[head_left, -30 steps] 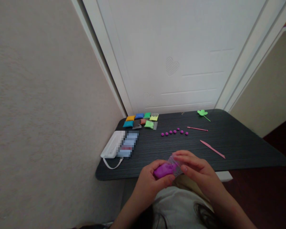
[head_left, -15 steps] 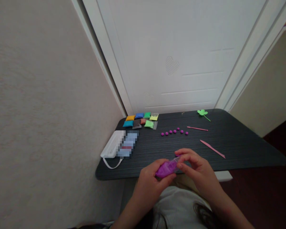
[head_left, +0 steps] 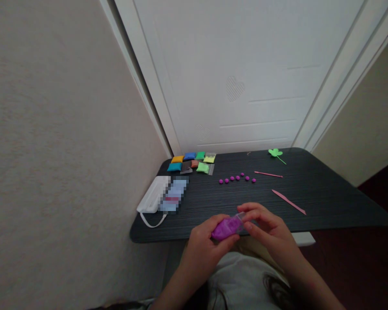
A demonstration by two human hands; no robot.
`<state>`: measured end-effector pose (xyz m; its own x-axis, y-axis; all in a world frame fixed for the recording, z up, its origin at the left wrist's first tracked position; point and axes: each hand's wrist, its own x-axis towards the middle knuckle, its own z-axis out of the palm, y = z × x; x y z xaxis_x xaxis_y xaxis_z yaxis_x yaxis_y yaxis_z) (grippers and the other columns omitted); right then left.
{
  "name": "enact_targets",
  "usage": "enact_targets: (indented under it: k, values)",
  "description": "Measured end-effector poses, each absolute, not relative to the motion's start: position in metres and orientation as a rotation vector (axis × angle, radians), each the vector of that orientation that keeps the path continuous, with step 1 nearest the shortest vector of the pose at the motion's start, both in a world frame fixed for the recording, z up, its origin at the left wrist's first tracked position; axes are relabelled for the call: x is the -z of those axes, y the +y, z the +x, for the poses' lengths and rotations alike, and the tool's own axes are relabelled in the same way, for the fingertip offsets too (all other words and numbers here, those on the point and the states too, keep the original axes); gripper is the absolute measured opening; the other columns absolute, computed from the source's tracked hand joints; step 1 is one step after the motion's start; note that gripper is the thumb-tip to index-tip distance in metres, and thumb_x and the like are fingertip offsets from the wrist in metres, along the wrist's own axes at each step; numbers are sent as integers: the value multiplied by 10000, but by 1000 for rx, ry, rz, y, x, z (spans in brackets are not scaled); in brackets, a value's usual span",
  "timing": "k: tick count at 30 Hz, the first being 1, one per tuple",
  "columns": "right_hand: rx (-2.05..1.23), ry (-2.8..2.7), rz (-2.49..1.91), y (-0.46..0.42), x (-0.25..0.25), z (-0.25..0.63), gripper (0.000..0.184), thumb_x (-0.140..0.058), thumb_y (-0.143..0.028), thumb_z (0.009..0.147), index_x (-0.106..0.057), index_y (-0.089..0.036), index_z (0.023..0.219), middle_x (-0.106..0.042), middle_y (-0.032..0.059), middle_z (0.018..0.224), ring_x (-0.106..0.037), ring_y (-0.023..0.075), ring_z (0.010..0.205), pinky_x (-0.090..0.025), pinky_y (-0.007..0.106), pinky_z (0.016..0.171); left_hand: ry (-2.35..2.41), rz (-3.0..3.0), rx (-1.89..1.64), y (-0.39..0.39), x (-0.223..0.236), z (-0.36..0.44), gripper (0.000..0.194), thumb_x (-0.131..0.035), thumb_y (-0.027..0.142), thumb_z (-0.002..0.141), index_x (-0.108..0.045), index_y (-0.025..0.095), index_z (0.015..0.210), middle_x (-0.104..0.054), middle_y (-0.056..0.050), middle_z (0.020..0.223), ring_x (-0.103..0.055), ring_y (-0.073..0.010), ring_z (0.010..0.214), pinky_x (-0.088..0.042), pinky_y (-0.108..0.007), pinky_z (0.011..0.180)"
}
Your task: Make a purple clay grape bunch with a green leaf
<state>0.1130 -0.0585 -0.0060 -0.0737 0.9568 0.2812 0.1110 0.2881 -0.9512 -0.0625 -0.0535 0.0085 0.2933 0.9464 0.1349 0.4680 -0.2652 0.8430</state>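
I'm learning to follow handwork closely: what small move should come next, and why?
Perhaps the right hand should smooth the clear end of the purple bag: the left hand grips its full part, and the right fingertips are at that end.

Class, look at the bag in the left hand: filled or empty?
Filled, at least partly: a purple lump shows through the clear bag.

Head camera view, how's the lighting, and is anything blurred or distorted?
Head view: dim, soft light, no harsh glare on the dark table; head view: blocky pixelation masks the flat item beside the white case; head view: fine detail on the purple packet looks soft.
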Motion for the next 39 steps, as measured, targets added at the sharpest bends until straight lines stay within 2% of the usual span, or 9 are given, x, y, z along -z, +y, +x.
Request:
enact_targets:
  k: [6, 11, 24, 32, 39]
  values:
    - [-982, -1603, -1000, -60, 6, 112, 89, -589, -271, 755, -643, -222, 805, -559, 53, 1071, -518, 192, 1013, -399, 339, 888, 1218, 1831, -837, -54, -10, -62, 275, -602, 345, 700, -580, 250, 957, -638, 28, 898, -573, -125, 788, -405, -214, 711]
    - [-909, -1698, -902, -57, 8, 121, 187, -537, -248, 795, -630, -274, 955, -539, 48, 1132, -496, 198, 1057, -401, 350, 893, 1195, 1739, -806, -53, -10, -65, 293, -628, 354, 672, -595, 239, 939, -635, 27, 852, -560, -124, 734, -403, -213, 666]
    - [-863, -1861, -884, -56, 4, 128, 178, -530, -231, 797, -658, -268, 915, -549, 38, 1140, -533, 187, 1020, -417, 321, 876, 980, 1325, -737, -48, -1, -67, 344, -652, 324, 651, -576, 142, 934, -591, 1, 646, -534, -111, 543, -415, -221, 527]
    - [-1053, -1676, -783, -56, 11, 125, 239, -544, -227, 795, -624, -335, 992, -551, 14, 1149, -513, 183, 1062, -408, 351, 903, 929, 1273, -755, -49, 0, -65, 325, -648, 301, 657, -579, 135, 928, -595, -1, 630, -535, -111, 529, -425, -223, 523]
    - [-1083, -1758, -805, -55, 4, 120, 216, -545, -255, 794, -636, -314, 981, -519, 28, 1204, -483, 194, 1103, -379, 372, 930, 960, 1315, -746, -48, 5, -66, 332, -652, 309, 656, -583, 142, 935, -599, -9, 668, -542, -116, 550, -427, -230, 532]
